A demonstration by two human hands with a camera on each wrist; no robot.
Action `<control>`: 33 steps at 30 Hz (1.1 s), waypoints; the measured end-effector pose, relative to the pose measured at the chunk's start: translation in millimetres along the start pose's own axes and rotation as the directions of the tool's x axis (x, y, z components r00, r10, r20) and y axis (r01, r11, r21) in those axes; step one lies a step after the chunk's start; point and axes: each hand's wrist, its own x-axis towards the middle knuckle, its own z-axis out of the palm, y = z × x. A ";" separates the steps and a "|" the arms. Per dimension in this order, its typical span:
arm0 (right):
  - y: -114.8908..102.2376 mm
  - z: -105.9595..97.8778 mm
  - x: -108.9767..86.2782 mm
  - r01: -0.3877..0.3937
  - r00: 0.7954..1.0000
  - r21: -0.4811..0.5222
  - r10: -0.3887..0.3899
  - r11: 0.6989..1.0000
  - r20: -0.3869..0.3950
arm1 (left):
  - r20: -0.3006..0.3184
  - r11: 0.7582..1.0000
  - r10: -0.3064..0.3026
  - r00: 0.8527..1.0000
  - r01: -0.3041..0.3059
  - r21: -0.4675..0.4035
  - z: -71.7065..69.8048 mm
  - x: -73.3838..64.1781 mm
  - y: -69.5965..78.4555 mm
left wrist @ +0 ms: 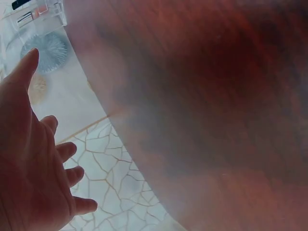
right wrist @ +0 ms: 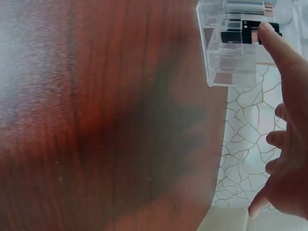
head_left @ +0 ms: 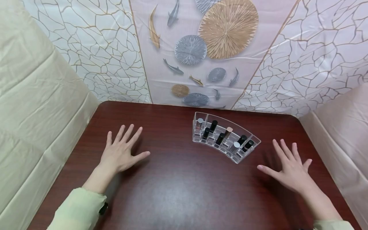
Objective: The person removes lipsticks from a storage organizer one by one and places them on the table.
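A curved clear acrylic organizer stands toward the back right of the dark wooden table. Several lipstick tubes stand in its compartments: black-capped ones such as the tube, a rose-gold one and silver-topped ones such as the tube. My left hand hovers over the table's left side, fingers spread, holding nothing. To the right of the organizer, my right hand is likewise spread and holds nothing. In the right wrist view its thumb overlaps the organizer.
A patterned cloth with fish and round leaf shapes hangs behind the table's back edge. Pale fabric panels flank the table on the left and right. Dark hand shadows fall on the tabletop.
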 end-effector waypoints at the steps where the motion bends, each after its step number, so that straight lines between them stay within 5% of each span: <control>1: -0.5 -0.6 1.6 -0.003 1.000 0.005 0.003 1.000 0.001 | 0.003 1.000 0.004 1.000 -0.004 0.001 -0.8 1.3 0.4; 25: -6.2 7.8 21.4 0.012 0.997 0.218 -0.028 0.976 0.069 | 0.033 0.993 0.115 0.993 -0.116 0.027 -8.2 25.9 5.6; 33: -7.6 17.5 24.3 0.062 0.997 0.309 -0.072 0.949 0.022 | 0.047 0.986 0.161 0.986 -0.162 0.028 -11.9 31.2 7.8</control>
